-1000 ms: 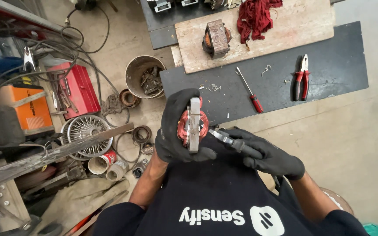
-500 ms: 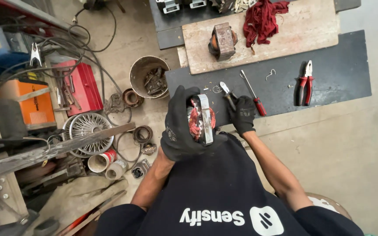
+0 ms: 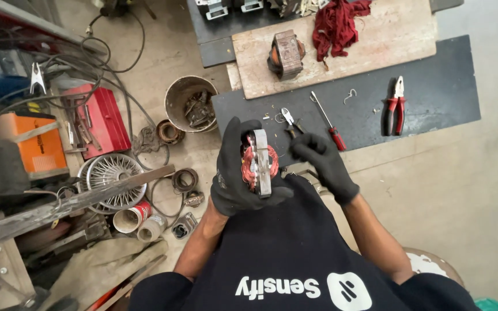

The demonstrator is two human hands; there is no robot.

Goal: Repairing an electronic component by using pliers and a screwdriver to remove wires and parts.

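Note:
My left hand (image 3: 234, 175), in a black glove, grips a small motor core (image 3: 259, 162) with red-copper windings and a grey metal stack, held upright in front of my chest. My right hand (image 3: 321, 160), also gloved, hovers over the near edge of the black mat (image 3: 433, 86) with its fingers loosely curled and nothing in them. A small pair of cutters (image 3: 289, 118) lies on the mat just beyond its fingertips. Right of the cutters lies a red-handled screwdriver (image 3: 329, 122).
Red-handled pliers (image 3: 395, 106) lie further right on the mat. A wooden board (image 3: 387, 40) carries a transformer block (image 3: 286, 55) and a red rag (image 3: 335, 26). At left stand a metal bucket of parts (image 3: 190, 103), a red toolbox (image 3: 104, 118), a fan guard (image 3: 110, 175) and cables.
My right hand carried the cutters from beside the core out to the mat, set them down and drew back slightly. My left hand raised the core a little.

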